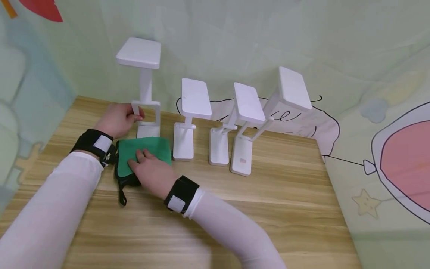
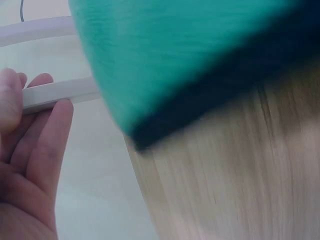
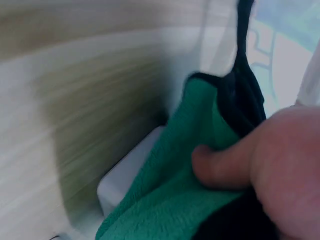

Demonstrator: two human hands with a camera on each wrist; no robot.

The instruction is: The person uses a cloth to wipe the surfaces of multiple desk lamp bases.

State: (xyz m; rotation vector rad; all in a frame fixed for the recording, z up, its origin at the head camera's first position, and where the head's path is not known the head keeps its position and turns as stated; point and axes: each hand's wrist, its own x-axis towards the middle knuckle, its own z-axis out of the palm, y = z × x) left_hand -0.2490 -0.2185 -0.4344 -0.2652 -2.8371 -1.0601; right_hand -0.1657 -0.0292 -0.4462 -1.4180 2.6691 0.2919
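At the back left of the wooden table stands a white folding desk lamp [image 1: 139, 52]. My left hand [image 1: 118, 120] pinches one side of its framed arm between thumb and fingers; the left wrist view shows this grip on the white bar [image 2: 62, 94]. In front, a green cloth [image 1: 159, 146] with dark edging and a hanging loop covers most of the lamp's base. My right hand [image 1: 155, 175] holds the cloth against the base, its thumb bent onto the fabric [image 3: 175, 172] in the right wrist view. Its other fingers are hidden there.
To the right stand three more white lamps: a low one [image 1: 196, 98], another low one [image 1: 248, 102] and a taller, tilted one [image 1: 295, 87]. Behind them hangs a pale printed curtain [image 1: 218, 37]. The wooden tabletop [image 1: 285, 209] extends toward me.
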